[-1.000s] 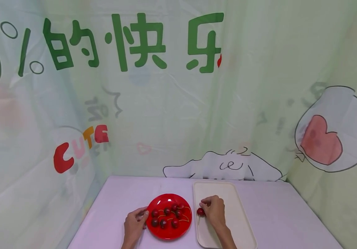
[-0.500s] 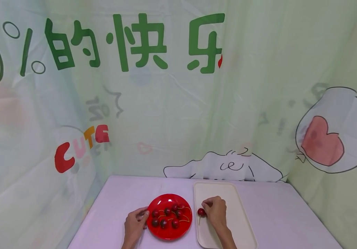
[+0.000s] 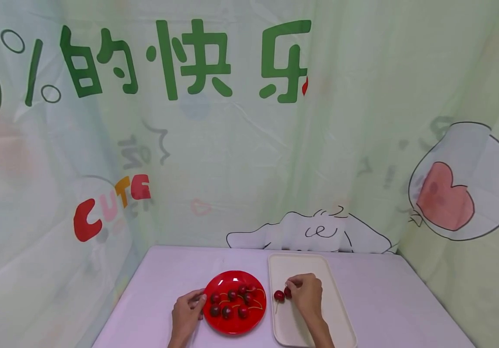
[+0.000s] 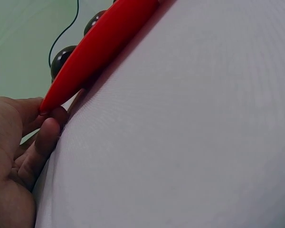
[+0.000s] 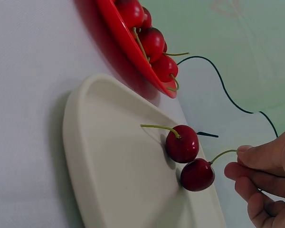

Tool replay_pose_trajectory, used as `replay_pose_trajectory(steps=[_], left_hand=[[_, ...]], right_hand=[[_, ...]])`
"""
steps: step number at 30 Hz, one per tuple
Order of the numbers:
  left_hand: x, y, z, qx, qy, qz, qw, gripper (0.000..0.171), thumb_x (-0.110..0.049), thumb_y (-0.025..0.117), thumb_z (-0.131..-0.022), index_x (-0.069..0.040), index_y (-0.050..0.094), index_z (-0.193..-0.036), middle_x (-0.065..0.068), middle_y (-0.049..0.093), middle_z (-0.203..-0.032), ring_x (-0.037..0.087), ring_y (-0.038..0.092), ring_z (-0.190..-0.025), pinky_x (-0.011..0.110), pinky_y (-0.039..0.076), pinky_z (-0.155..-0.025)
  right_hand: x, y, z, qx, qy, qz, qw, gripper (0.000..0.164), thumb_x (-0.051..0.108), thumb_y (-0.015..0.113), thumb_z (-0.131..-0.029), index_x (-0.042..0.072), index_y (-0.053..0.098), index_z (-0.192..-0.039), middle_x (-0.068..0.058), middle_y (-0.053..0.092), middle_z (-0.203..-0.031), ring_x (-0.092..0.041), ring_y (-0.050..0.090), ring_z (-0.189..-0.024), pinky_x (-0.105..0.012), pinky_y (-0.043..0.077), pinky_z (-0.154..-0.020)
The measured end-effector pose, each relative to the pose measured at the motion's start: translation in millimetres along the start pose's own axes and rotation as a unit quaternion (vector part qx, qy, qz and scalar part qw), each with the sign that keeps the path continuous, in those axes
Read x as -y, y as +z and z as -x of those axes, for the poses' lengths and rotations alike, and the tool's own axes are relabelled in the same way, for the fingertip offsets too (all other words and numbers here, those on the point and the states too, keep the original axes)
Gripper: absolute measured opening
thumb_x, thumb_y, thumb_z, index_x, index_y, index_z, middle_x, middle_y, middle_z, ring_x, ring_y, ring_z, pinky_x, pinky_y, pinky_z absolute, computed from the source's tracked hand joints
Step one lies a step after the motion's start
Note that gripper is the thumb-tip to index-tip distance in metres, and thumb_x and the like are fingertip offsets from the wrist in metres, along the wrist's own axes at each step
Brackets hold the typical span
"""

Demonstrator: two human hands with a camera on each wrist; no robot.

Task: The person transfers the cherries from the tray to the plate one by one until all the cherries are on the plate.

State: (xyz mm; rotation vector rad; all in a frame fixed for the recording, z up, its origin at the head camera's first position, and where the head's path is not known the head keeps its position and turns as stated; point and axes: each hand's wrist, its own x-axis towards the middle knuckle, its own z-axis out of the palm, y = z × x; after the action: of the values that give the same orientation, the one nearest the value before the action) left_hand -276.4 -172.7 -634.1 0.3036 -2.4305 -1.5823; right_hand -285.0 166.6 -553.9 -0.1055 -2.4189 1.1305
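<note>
On the left, my left hand point(image 3: 186, 311) pinches the rim of a red plate point(image 3: 235, 327), thumb on top and fingers below, as the left wrist view also shows point(image 4: 40, 107). Several dark red cherries point(image 3: 227, 312) with green stems lie on that plate. My right hand point(image 3: 308, 296), over a cream tray point(image 3: 303, 262), pinches the stem tip of one cherry point(image 5: 198, 175) between thumb and forefinger. A second cherry point(image 5: 182, 144) rests in the tray and touches or nearly touches the first, its stem pointing away from the hand. Whether the held cherry bears on the tray, I cannot tell.
The plate and the tray stand side by side on a table with a pale cloth point(image 3: 388, 299), a narrow gap between them. A printed curtain point(image 3: 249, 159) hangs behind the table and along both sides.
My right hand has shifted slightly right and a little away from the resting cherry, so the held cherry now shows more clearly beside it. The left hand keeps its grip on the plate.
</note>
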Motion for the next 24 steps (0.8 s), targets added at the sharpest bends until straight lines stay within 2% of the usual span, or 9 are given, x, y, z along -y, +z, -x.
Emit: replay_pose_trajectory(steps=[6,12,17,24], left_hand=[[-0.9,-1.0,0.3,0.0,0.002,0.0,1.0,0.029,-0.012,0.076,-0.103,-0.006,0.078,-0.132,0.012,0.081,-0.111,0.013,0.063,-0.059,0.023,0.056,-0.056],[-2.3,-1.4,1.2,-0.001,0.002,-0.001,1.0,0.029,-0.011,0.075,-0.103,-0.007,0.078,-0.132,0.012,0.081,-0.11,0.014,0.063,-0.059,0.023,0.055,-0.055],[-2.2,-1.0,0.0,0.0,0.0,-0.003,1.0,0.03,-0.013,0.075,-0.103,-0.007,0.078,-0.132,0.011,0.081,-0.11,0.013,0.063,-0.059,0.022,0.055,-0.055],[-2.0,-1.1,-0.2,0.0,-0.001,-0.003,1.0,0.029,-0.013,0.076,-0.103,-0.007,0.078,-0.132,0.01,0.08,-0.108,0.013,0.063,-0.06,0.022,0.056,-0.056]], right_hand=[[2.2,-9.6,2.6,-0.008,0.025,0.0,1.0,0.004,0.001,0.088,-0.085,-0.001,0.085,-0.085,-0.01,0.082,-0.076,-0.026,0.078,-0.074,-0.044,0.06,-0.074],[2.8,-18.0,4.3,-0.003,0.085,-0.032,0.996,0.004,0.005,0.087,-0.086,0.001,0.086,-0.086,-0.01,0.081,-0.076,-0.013,0.073,-0.067,-0.033,0.052,-0.067],[1.6,-23.7,4.2,0.009,0.145,-0.109,0.983,0.009,0.007,0.083,-0.09,-0.002,0.085,-0.092,-0.01,0.082,-0.077,-0.007,0.07,-0.065,-0.024,0.046,-0.062],[-0.9,-28.7,4.4,0.018,0.191,-0.176,0.965,0.019,0.009,0.081,-0.095,-0.008,0.082,-0.104,-0.009,0.084,-0.082,-0.014,0.078,-0.07,-0.015,0.047,-0.071]])
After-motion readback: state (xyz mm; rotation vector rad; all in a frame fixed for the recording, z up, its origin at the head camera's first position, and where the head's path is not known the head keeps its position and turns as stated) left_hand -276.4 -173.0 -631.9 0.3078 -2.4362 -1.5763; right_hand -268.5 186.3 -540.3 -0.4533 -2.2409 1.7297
